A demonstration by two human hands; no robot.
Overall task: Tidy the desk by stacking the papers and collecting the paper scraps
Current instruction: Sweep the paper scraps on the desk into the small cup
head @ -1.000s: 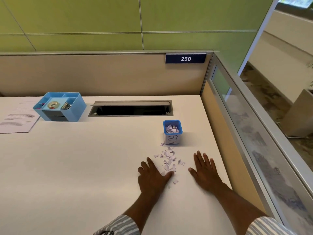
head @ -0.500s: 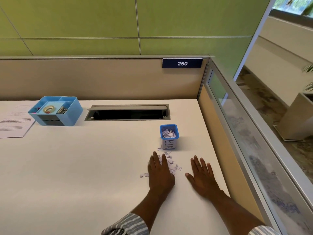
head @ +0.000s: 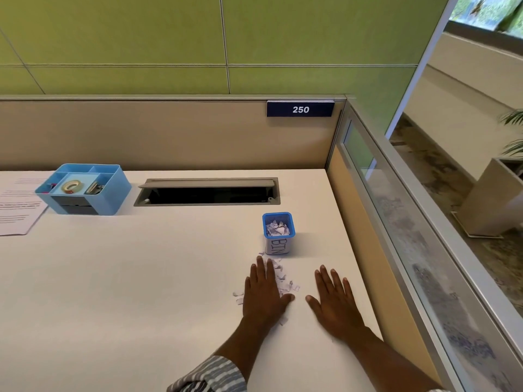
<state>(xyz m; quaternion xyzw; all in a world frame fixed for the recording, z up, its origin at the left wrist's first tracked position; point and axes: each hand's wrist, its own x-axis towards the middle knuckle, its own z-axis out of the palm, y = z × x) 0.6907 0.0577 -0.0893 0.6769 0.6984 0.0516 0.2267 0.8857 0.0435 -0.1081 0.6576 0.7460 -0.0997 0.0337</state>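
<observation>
My left hand is flat, fingers straight and close together, palm down on the small torn white paper scraps; I'm using it as a rake to bunch them. My right hand is flat on the white desk just beside the pile, fingers slightly spread, as a backstop. The small blue square cup labelled BIN sits just beyond, part-full. The printed paper sheets lie far left.
</observation>
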